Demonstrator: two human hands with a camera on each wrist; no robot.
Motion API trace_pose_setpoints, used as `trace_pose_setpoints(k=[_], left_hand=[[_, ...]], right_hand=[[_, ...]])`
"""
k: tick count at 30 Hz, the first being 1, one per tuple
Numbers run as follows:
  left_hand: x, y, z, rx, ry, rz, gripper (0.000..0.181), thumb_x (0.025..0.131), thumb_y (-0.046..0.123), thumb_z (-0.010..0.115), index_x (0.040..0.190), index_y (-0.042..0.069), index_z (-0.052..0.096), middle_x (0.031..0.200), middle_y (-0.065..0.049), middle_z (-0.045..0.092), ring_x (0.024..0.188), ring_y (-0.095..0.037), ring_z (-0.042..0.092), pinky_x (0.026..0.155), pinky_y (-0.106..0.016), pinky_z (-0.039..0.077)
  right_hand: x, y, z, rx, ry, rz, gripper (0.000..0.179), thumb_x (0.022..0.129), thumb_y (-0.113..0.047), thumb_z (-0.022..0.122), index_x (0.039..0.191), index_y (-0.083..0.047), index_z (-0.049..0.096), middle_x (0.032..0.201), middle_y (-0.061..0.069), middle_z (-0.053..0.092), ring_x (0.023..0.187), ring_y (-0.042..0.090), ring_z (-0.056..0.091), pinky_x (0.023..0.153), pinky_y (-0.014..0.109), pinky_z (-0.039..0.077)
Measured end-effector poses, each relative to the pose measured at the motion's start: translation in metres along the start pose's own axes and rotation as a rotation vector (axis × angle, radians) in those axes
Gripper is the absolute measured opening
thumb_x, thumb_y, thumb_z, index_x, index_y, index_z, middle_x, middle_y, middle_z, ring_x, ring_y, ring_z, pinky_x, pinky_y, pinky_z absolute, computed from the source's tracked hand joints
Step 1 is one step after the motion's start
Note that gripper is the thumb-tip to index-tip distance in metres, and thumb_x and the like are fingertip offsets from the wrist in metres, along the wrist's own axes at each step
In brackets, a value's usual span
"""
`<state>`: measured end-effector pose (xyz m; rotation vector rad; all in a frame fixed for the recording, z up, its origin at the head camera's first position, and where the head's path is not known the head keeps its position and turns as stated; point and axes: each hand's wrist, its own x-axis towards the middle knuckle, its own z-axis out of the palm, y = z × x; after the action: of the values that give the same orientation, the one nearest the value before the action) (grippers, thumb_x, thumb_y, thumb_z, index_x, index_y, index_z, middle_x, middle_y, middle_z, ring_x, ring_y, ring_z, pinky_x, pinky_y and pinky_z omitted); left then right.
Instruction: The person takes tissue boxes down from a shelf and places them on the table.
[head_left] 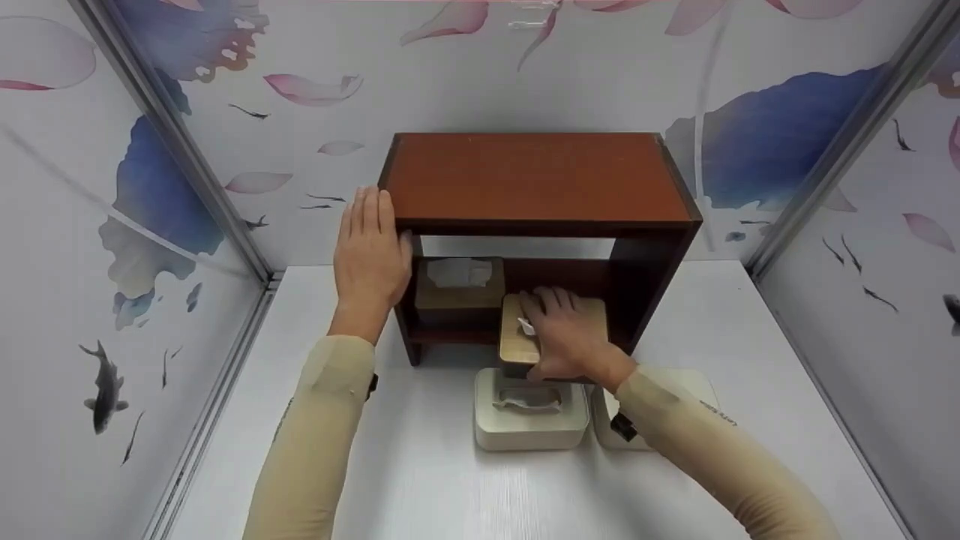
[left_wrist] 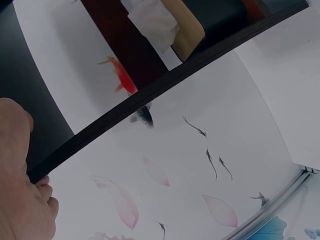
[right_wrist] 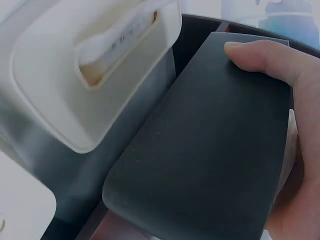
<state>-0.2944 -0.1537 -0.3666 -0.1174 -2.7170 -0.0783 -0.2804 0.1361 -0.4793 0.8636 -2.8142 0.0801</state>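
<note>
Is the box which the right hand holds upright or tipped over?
Upright. The box has its wooden lid facing up under the right hand; a slight tilt cannot be told.

I have room along the tabletop (head_left: 420, 465) left of the shelf (head_left: 536, 180) and across the near part. The left hand (head_left: 370, 259) occupies the shelf's left side. Inside, a brown box (head_left: 459, 300) blocks the left; the held box (head_left: 514, 346) blocks the right, below the right hand (head_left: 564, 330). Two white boxes (head_left: 532, 439) obstruct my approach from the front.
</note>
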Motion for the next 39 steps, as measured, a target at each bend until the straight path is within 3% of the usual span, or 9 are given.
trace_pose_setpoints(k=[6, 13, 19, 26, 39], left_hand=[[0.0, 0.0, 0.0, -0.006, 0.002, 0.002, 0.064, 0.105, 0.034, 0.035, 0.154, -0.001, 0.015, 0.161, -0.019, 0.02, 0.152, -0.032, 0.015, 0.126, -0.042, 0.012], [0.0, 0.0, -0.002, 0.007, -0.014, 0.005, 0.064, 0.105, 0.034, 0.034, 0.155, -0.001, 0.013, 0.162, -0.019, 0.017, 0.152, -0.032, 0.013, 0.126, -0.042, 0.011], [0.0, -0.001, -0.004, 0.023, -0.046, 0.016, 0.066, 0.105, 0.035, 0.033, 0.155, -0.001, 0.012, 0.162, -0.019, 0.015, 0.152, -0.032, 0.011, 0.126, -0.043, 0.01], [0.0, -0.004, -0.01, 0.005, -0.092, 0.027, 0.066, 0.105, 0.036, 0.033, 0.156, 0.001, 0.011, 0.163, -0.016, 0.013, 0.153, -0.03, 0.01, 0.127, -0.042, 0.009], [0.0, -0.008, -0.012, -0.013, -0.088, 0.053, 0.065, 0.104, 0.036, 0.033, 0.155, 0.001, 0.013, 0.163, -0.016, 0.015, 0.153, -0.03, 0.012, 0.126, -0.042, 0.01]], right_hand=[[-0.003, -0.013, 0.002, 0.059, -0.033, -0.014, 0.131, 0.044, -0.058, 0.09, 0.149, -0.004, 0.034, 0.14, 0.024, 0.043, 0.13, 0.043, 0.041, 0.111, 0.058, 0.034], [-0.005, -0.029, 0.002, 0.05, -0.069, -0.046, 0.129, 0.046, -0.059, 0.088, 0.149, -0.005, 0.032, 0.141, 0.023, 0.043, 0.132, 0.041, 0.04, 0.111, 0.057, 0.035], [-0.003, -0.045, 0.005, 0.047, -0.051, -0.096, 0.126, 0.049, -0.061, 0.086, 0.149, -0.004, 0.032, 0.14, 0.022, 0.044, 0.131, 0.04, 0.042, 0.11, 0.056, 0.036], [0.005, -0.067, 0.008, 0.05, -0.028, -0.139, 0.122, 0.051, -0.06, 0.084, 0.147, -0.005, 0.033, 0.138, 0.02, 0.045, 0.129, 0.037, 0.044, 0.109, 0.054, 0.038], [0.03, -0.111, 0.016, 0.014, -0.091, -0.155, 0.119, 0.056, -0.065, 0.079, 0.15, -0.008, 0.03, 0.143, 0.017, 0.042, 0.133, 0.034, 0.041, 0.113, 0.051, 0.036]])
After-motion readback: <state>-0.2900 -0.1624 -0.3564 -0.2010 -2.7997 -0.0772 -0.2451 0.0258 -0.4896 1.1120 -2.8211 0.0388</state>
